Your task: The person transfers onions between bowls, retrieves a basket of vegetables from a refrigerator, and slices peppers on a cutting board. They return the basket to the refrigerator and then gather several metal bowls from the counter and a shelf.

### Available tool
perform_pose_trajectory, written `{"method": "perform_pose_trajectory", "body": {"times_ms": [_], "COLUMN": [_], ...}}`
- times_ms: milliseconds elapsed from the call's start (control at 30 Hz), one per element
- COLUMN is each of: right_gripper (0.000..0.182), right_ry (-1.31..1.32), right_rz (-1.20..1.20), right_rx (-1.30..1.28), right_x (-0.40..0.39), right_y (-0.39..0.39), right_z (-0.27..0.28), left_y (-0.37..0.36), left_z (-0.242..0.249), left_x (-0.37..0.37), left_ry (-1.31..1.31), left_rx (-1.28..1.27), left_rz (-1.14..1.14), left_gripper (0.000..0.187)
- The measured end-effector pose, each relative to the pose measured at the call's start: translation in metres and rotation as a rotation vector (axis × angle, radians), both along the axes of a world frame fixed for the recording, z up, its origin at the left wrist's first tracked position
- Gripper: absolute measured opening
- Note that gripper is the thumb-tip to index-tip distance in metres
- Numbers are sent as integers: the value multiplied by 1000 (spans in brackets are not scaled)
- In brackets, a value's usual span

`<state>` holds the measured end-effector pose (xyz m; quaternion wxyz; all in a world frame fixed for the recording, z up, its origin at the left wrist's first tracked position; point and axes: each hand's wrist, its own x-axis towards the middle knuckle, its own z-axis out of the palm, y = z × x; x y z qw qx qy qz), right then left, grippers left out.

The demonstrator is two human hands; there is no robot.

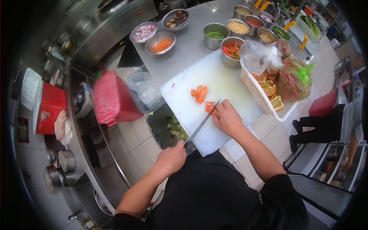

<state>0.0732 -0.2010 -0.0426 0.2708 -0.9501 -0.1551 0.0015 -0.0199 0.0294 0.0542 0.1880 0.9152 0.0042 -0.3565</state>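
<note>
My left hand (171,157) is wrapped round the handle of a long kitchen knife (201,125), its blade slanting up and away over the white cutting board (176,86). With closed fingers, my right hand (228,118) holds down a red bell pepper piece (209,106) beside the tip of the blade. Part of that piece is hidden by my fingers and the knife. Just beyond it lie another bell pepper piece (201,94) and a small scrap (194,92).
A white plastic basket (253,86) with bagged and cut peppers stands at the board's right edge. Behind are a metal pot of cut peppers (226,61) and several bowls. A bin with green scraps (176,130) sits below left. Another person (326,126) stands at right.
</note>
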Motion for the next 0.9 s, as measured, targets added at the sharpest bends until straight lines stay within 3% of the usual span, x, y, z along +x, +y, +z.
{"method": "perform_pose_trajectory", "body": {"times_ms": [200,300,467,600,767,900], "right_gripper": [24,26,22,21,23,29], "right_ry": [9,54,45,204,-56,-64], "right_rz": [25,72,35,-26,-42,-34], "right_rx": [174,133,90,143,219,200], "right_x": [0,3,-2,-7,43,94], "right_y": [-13,-20,-18,-18,-6,31], "right_z": [11,7,5,22,36,3], "left_y": [2,7,4,9,14,13], "left_z": [8,15,-21,0,20,-7], "left_x": [14,8,22,13,-6,-11], "left_ry": [-39,-18,-154,-126,-22,63], "left_rx": [45,74,6,8,14,-65], "left_rz": [-29,-91,-93,-21,-101,-169], "left_gripper": [23,23,21,21,24,26]}}
